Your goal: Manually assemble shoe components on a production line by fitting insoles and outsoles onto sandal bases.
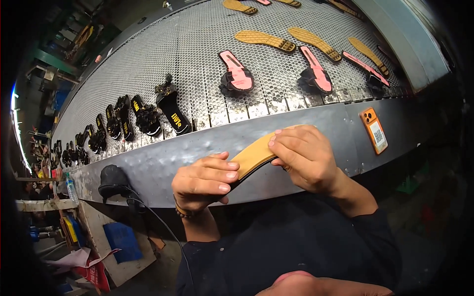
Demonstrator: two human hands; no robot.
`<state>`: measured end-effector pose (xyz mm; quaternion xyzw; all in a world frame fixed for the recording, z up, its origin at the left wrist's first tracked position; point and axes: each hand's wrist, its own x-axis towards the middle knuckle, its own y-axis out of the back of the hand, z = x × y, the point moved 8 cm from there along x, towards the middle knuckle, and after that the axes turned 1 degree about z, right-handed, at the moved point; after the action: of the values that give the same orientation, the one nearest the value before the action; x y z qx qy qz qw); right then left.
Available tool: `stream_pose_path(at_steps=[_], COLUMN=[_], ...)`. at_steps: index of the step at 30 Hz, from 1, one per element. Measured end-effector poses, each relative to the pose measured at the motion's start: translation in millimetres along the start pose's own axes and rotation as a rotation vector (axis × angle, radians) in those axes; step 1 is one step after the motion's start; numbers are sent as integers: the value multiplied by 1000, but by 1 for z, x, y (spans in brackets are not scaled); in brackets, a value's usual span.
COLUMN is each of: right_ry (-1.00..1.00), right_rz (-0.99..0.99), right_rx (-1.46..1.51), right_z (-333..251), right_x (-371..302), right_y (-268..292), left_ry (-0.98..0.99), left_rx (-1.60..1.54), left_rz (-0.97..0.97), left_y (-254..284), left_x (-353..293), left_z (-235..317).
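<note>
The shoe sole [254, 158] you hold is tan on its upper face, with a black layer beneath. It slants up to the right, visibly curved, between your left hand [203, 180] and right hand [307, 157], which partly cover it.

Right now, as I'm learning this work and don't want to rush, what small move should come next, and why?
I'd probably press gently along the tan sole, both hands together: the left hand and right hand grip opposite ends, and a dark edge runs beneath the tan surface. Whether the layers fully meet under the fingers is hidden.
</note>
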<state>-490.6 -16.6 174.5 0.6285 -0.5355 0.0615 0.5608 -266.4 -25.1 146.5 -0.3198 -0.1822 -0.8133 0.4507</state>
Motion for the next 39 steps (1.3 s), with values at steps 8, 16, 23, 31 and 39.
stream_pose_path(at_steps=[8,16,23,31,39], right_ry=[-393,-1074,-1257,-958,-950], right_rz=[-21,-105,-62,-259,-330], right_rx=[294,806,1136,918,510], right_z=[29,67,83,86,144], right_x=[-29,-79,-70,-95,-41], right_y=[-5,-105,-160,-160,-122], left_ry=[376,855,934,509,819], left_rx=[-28,258,91,366,109], left_rz=[468,414,616,1387,574], left_y=[-28,-48,54,184,24], left_x=[-28,-100,-78,-77,-12], left_z=[-56,-114,-125,-128,-175])
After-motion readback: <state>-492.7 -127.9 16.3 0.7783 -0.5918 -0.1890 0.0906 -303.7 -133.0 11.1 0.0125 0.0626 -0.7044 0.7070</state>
